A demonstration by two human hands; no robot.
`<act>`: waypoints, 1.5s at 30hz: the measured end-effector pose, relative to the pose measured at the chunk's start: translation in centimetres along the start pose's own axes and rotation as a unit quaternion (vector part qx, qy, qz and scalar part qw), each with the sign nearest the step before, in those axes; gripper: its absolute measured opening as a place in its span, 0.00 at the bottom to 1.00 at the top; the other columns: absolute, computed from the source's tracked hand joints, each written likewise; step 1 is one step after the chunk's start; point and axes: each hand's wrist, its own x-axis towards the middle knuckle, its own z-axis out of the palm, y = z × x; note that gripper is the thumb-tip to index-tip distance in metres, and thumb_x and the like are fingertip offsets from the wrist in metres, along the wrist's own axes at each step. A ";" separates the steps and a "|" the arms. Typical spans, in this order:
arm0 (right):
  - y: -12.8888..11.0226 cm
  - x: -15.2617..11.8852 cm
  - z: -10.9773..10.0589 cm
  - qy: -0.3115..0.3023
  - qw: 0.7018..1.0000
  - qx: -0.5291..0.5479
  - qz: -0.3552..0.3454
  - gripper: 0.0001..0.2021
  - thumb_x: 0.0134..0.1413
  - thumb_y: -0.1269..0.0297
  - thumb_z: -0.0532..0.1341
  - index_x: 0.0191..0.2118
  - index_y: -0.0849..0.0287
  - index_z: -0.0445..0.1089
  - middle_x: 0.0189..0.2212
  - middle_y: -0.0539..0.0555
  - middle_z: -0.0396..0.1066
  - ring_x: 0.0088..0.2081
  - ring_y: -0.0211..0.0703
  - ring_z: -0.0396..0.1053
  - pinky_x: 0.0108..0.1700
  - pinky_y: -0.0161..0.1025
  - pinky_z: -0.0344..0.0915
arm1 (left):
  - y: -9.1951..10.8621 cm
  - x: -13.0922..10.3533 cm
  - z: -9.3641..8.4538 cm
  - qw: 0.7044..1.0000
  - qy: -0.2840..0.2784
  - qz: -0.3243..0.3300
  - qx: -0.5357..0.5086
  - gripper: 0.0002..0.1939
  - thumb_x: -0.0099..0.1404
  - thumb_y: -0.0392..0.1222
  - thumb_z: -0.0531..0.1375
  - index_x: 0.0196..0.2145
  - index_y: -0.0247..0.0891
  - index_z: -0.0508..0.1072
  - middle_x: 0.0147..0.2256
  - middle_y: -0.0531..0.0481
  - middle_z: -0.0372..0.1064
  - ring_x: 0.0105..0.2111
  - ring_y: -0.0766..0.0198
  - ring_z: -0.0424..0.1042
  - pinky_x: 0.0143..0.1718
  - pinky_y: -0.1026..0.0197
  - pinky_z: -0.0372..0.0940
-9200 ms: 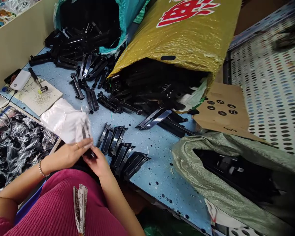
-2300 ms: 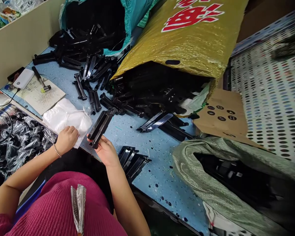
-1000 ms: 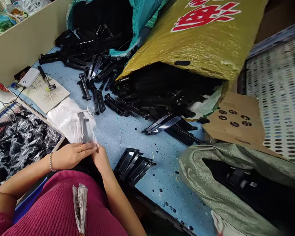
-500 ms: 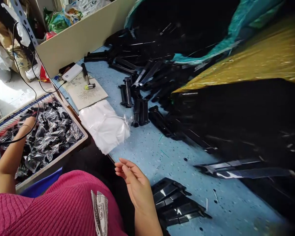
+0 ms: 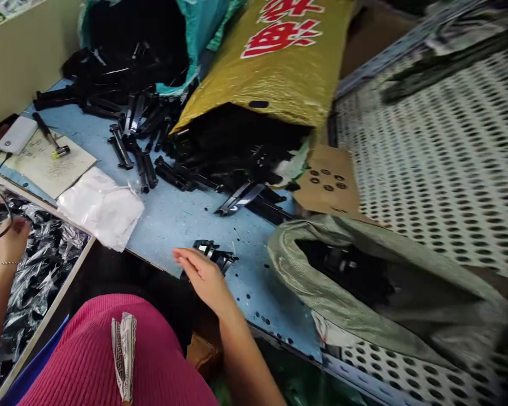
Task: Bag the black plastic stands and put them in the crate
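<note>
Two arms spread, left hand over bagged parts, fingers indistinct, right hand near black parts, fingers outstretched

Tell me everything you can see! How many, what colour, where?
Table: 1, blue, middle
Partition: 1, beige, top left
Woven sack: 1, teal, top left
Big sack: 1, yellow, top middle
Open sack: 1, grey-green, lower right
Loose parts: many, black, by upper sacks' mouths
Small pile: 1, black parts, table's near edge
Plastic bags: a stack, white, table's left side
Tray: 1, pale rim, lower left
Wrapped parts: many, black in clear plastic, in tray
Board: 1, cream, left
Hammer: 1, black handle, on board
Device: 1, white, beside hammer
Cardboard: 1, brown, right of big sack
Holed panel: 1, whitish, right
Top: 1, pink, bottom middle
Left hand: 1, bare, over wrapped parts
Right hand: 1, bare, by small pile
</note>
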 end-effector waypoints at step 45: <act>-2.4 11.5 8.4 0.089 0.834 0.533 0.113 0.15 0.45 0.49 0.74 0.34 0.53 0.78 0.34 0.52 0.80 0.45 0.51 0.76 0.52 0.47 0.70 | 19.1 -5.9 7.9 0.911 -0.165 0.374 -0.047 0.09 0.74 0.41 0.54 0.43 0.38 0.74 0.44 0.41 0.76 0.42 0.56 0.77 0.43 0.53 0.75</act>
